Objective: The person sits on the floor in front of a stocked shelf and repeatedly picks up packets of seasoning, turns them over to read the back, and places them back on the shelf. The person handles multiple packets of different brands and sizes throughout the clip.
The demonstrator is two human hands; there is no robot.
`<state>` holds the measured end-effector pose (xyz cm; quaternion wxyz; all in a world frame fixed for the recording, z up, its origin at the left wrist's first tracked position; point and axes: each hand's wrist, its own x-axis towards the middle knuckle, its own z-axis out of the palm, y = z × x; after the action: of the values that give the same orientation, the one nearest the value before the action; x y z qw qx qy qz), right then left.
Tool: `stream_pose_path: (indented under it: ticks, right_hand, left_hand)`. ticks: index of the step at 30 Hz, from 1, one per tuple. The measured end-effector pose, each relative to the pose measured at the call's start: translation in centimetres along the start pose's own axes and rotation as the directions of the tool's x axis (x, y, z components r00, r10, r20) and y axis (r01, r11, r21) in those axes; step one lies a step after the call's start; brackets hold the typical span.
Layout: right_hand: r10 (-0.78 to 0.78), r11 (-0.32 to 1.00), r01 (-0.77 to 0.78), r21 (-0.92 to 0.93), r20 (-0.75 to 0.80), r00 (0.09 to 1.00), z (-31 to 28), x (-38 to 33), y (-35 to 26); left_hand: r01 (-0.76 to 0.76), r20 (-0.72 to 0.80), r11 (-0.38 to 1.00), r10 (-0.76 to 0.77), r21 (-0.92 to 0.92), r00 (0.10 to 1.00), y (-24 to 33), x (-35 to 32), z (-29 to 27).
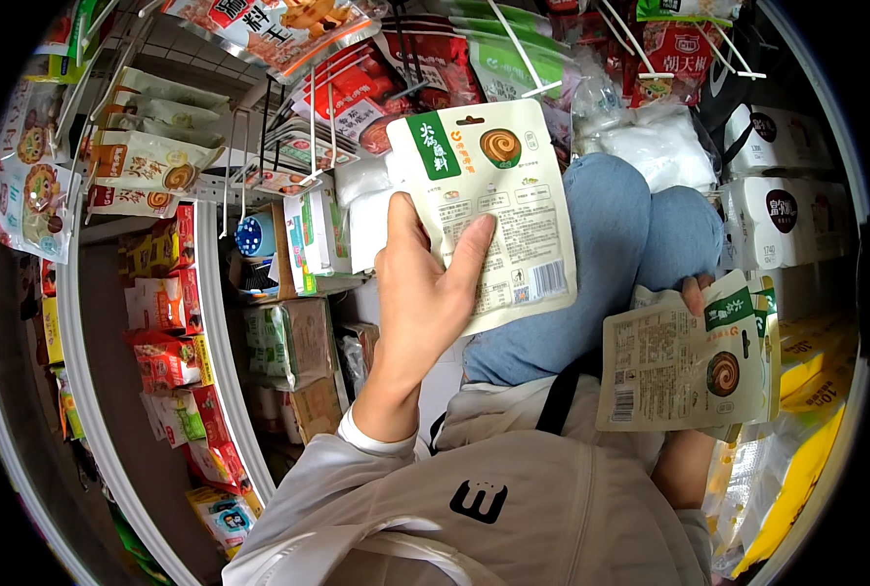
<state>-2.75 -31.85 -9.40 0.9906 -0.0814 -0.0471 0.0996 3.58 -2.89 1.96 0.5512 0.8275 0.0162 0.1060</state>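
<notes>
My left hand (425,293) holds up a flat beige pouch (488,205) with a green corner band and a brown spiral picture, back side toward me, thumb and fingers pinching its lower left. My right hand (694,293), mostly hidden, grips a small stack of the same beige pouches (684,361) lower at the right, over my knee. The raised pouch hangs in front of metal display hooks (513,44) loaded with red and green snack packets.
Shelves at the left (176,322) carry red and yellow packets. Cardboard boxes (288,342) sit on the floor below the hooks. White packages (782,215) stack at the right, yellow bags (806,469) below them. My blue-jeaned knees (630,234) fill the middle.
</notes>
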Motion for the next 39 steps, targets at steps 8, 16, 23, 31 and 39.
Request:
stream_pose_path:
  ticks: [8, 16, 23, 31, 39]
  right_hand:
    - [0.004, 0.994, -0.016, -0.112, -0.111, 0.994, 3.4, 0.7, 0.3]
    - [0.015, 0.992, -0.027, -0.125, -0.102, 0.995, 3.1, 0.9, 0.8]
    - [0.186, 0.982, -0.183, -0.038, 0.111, 0.976, 1.5, 1.3, -0.4]
    - [0.004, 0.988, -0.021, -0.151, -0.114, 0.993, 0.4, -0.1, -0.4]
    - [0.049, 0.993, -0.048, -0.109, 0.004, 0.999, 0.4, 0.4, -0.3]
  left_hand:
    - [0.412, 0.417, -0.092, -0.039, -0.906, 0.908, -2.4, 0.0, 0.4]
    - [0.535, 0.383, -0.327, 0.427, -0.779, 0.819, -3.6, 1.3, 3.1]
    - [0.577, 0.457, -0.313, 0.381, -0.754, 0.804, -2.8, 1.6, 3.7]
    - [0.575, 0.445, -0.317, 0.399, -0.754, 0.802, -2.9, 1.7, 3.9]
    - [0.602, 0.481, -0.264, 0.404, -0.753, 0.778, -2.1, 1.7, 3.5]
